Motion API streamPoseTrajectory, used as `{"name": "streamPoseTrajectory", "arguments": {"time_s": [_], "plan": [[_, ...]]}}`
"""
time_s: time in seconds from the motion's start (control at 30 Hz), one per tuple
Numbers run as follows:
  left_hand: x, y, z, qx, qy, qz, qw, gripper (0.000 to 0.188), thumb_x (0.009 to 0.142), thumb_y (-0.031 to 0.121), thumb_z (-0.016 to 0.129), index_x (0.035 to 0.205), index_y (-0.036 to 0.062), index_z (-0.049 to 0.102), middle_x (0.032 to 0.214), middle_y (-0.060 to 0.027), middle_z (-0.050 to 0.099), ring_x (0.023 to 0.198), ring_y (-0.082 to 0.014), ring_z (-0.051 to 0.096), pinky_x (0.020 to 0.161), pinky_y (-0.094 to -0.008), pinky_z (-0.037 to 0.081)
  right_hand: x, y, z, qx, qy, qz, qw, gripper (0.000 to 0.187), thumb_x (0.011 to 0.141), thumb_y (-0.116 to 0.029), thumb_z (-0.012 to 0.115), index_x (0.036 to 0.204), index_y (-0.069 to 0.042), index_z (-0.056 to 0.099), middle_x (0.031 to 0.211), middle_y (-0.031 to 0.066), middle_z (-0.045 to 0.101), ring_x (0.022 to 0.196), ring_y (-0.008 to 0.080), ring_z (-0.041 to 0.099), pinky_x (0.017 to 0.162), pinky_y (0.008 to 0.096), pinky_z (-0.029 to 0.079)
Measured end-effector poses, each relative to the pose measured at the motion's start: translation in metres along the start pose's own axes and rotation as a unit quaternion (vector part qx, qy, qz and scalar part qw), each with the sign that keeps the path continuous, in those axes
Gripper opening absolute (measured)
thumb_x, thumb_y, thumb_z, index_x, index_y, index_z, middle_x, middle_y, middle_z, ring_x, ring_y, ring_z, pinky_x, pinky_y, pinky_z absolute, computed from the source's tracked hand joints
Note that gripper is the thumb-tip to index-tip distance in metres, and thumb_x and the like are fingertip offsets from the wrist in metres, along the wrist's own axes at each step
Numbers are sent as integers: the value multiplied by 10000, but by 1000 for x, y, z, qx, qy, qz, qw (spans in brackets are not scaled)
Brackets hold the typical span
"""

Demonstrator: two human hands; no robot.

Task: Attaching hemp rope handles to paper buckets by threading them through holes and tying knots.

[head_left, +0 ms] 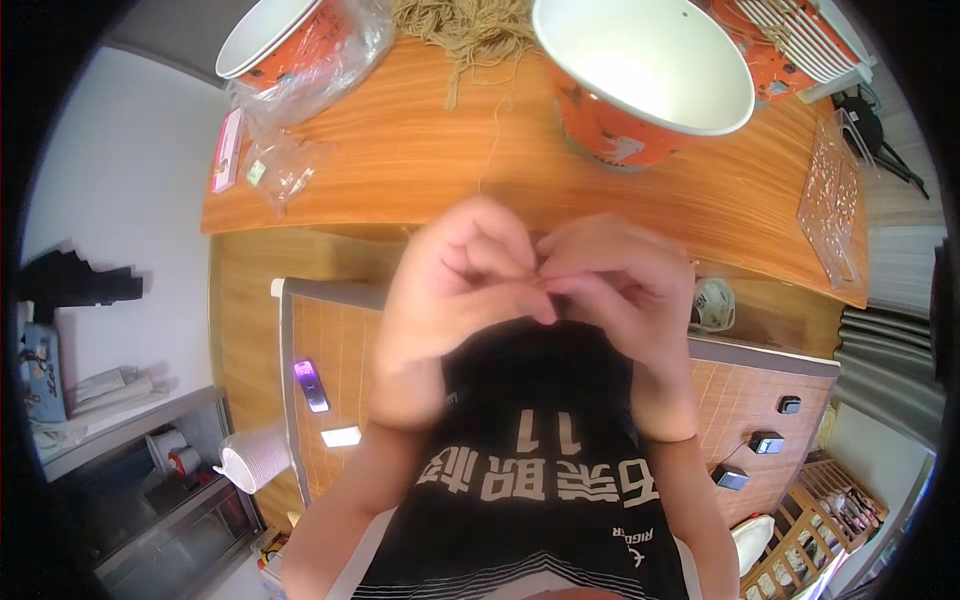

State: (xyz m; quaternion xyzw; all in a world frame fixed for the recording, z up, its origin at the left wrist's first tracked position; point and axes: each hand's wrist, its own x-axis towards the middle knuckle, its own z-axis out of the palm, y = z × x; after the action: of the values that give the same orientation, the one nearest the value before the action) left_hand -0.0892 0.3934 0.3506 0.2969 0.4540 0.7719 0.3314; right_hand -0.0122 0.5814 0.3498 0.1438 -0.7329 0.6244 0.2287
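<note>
One slender, wavy tan strand trails toward two hands pinched together, contents indistinct.

A lived-in room, most likely in a home, is suggested by the pleated grey curtain hung at the right, the slatted wooden rack stood below it, and the brown, grey-edged mat on which a phone has been left. Use as a small handicraft corner is also indicated, since the wood-grain table is occupied by a heap of tan yarn and large orange-and-white buckets, one group being partly wrapped in clear plastic.
</note>
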Motion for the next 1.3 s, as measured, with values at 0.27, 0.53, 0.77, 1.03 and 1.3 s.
{"name": "streamPoseTrajectory", "arguments": {"time_s": [0.27, 0.53, 0.77, 1.03, 1.3], "plan": [[10, -10, 24, 403, 204, 111, 885, 180, 795, -29, 808, 957, 22, 747, 845, -70, 754, 693, -130, 669, 626, -258, 521, -7, 15, 6, -41, 120, 71, 989, 90, 845, -57, 775, 912, -18, 730, 925, 81, 721, 916, 240, 687, 815, 340, 541], [25, -19, 19, 561, 156, 277, 764, 177, 709, -38, 800, 834, 67, 732, 743, -68, 696, 583, -227, 605, 551, -310, 480, -2, 23, -1, -213, 86, -29, 973, 95, 878, -96, 716, 880, -35, 643, 855, 95, 659, 788, 300, 624, 727, 382, 467], [28, -21, 24, 546, 150, 296, 769, 208, 679, -41, 805, 827, 79, 723, 644, -45, 605, 526, -202, 552, 498, -307, 418, 4, 15, -5, -189, 77, -1, 979, 169, 900, -120, 692, 771, -49, 610, 675, 79, 593, 632, 290, 570, 638, 394, 416], [37, -12, 30, 550, 139, 346, 747, 214, 678, -100, 761, 822, 47, 703, 615, -39, 584, 482, -148, 516, 473, -257, 393, 17, -11, -14, -274, 45, 8, 961, 267, 918, -123, 687, 673, -50, 610, 597, 91, 555, 539, 298, 537, 537, 390, 396], [73, -23, 22, 489, 338, 280, 754, 123, 808, -31, 789, 868, 34, 703, 595, 54, 471, 534, -11, 409, 495, -182, 344, 49, -44, -60, -274, 145, -165, 936, 333, 992, -195, 580, 705, -33, 625, 664, 72, 628, 620, 201, 622, 604, 308, 466]]}}
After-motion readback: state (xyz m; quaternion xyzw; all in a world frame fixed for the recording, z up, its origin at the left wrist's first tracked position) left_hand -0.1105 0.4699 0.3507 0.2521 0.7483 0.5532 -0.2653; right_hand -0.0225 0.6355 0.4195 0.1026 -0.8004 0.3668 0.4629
